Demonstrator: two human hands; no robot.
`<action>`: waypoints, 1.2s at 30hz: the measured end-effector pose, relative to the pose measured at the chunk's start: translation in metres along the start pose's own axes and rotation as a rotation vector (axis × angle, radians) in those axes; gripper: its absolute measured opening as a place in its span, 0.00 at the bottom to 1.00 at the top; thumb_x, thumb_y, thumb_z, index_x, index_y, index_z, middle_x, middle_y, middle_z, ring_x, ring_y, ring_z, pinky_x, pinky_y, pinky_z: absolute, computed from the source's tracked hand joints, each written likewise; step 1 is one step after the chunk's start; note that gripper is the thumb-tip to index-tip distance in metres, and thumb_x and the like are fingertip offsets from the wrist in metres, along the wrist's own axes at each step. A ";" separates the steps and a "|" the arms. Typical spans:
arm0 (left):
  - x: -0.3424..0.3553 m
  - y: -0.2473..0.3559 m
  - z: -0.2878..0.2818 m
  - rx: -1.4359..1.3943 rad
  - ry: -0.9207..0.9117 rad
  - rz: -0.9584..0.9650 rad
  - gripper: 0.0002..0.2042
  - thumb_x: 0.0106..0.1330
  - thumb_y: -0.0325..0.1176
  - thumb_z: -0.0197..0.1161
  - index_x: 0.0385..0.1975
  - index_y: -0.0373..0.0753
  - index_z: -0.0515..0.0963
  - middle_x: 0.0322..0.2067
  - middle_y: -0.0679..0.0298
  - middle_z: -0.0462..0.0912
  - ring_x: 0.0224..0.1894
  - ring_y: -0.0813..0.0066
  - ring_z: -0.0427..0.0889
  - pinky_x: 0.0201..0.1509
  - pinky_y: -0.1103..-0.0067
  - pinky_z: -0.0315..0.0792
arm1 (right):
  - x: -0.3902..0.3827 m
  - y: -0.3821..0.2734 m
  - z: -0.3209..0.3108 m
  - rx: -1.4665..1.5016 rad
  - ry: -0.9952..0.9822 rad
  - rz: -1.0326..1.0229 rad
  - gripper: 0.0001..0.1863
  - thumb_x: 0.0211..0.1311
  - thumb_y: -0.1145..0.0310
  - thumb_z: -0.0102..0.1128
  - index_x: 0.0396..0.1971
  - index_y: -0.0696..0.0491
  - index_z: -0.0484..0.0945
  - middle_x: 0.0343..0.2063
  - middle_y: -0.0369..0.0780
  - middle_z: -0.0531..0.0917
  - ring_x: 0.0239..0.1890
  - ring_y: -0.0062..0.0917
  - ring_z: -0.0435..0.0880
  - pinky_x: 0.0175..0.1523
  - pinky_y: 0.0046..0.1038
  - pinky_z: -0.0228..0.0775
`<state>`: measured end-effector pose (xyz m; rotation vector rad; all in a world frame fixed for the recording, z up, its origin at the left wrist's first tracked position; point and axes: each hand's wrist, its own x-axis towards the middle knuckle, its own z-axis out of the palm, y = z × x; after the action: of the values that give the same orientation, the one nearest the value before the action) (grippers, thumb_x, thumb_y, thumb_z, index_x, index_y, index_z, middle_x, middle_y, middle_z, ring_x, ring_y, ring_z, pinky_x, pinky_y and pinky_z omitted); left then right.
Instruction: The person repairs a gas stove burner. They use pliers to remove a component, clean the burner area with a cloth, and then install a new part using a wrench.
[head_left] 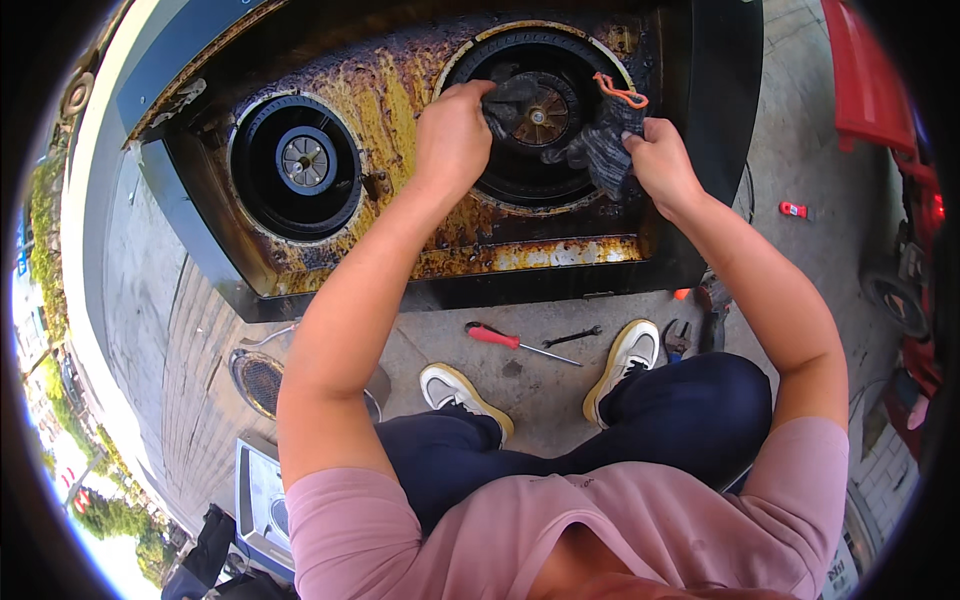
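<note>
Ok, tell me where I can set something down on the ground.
Bare concrete lies right of the dark housing, between it and the red bodywork, beyond the small red object. Another patch lies left of the housing, beyond the round mesh piece. It is crowded around the shoes: screwdriver and wrench near their toes, pliers beside the right one.

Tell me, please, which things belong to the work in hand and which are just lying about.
Apparently in use:
- dark glove, right hand
- dark item, perhaps a glove, left hand
- fan between them

Seemingly lying about:
- red-handled screwdriver
- spanner
- pliers
</note>
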<state>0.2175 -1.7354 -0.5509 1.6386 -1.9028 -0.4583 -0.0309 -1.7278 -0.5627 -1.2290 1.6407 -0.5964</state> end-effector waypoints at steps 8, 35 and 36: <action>-0.037 0.016 0.006 -0.847 0.042 -0.942 0.23 0.70 0.24 0.48 0.63 0.22 0.57 0.58 0.48 0.70 0.57 0.64 0.72 0.62 0.77 0.63 | 0.012 -0.025 -0.001 -0.595 0.226 -0.754 0.20 0.53 0.82 0.49 0.49 0.66 0.74 0.40 0.55 0.80 0.44 0.46 0.80 0.51 0.37 0.73; 0.025 -0.036 0.108 -0.698 0.052 -0.997 0.24 0.69 0.33 0.49 0.63 0.33 0.61 0.61 0.49 0.67 0.62 0.53 0.68 0.61 0.69 0.65 | 0.051 0.021 0.084 -0.144 0.213 0.081 0.17 0.62 0.66 0.53 0.37 0.69 0.76 0.38 0.60 0.80 0.45 0.54 0.78 0.47 0.41 0.70; 0.026 -0.035 0.106 -0.790 0.032 -1.036 0.24 0.68 0.31 0.49 0.64 0.33 0.59 0.62 0.49 0.65 0.63 0.52 0.66 0.61 0.68 0.64 | 0.050 0.019 0.083 -0.152 0.207 0.089 0.17 0.62 0.66 0.53 0.37 0.69 0.76 0.38 0.60 0.80 0.45 0.54 0.78 0.47 0.41 0.70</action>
<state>0.1768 -1.7793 -0.6485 1.8555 -0.5188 -1.3491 0.0342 -1.7535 -0.6329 -1.2284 1.9337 -0.5669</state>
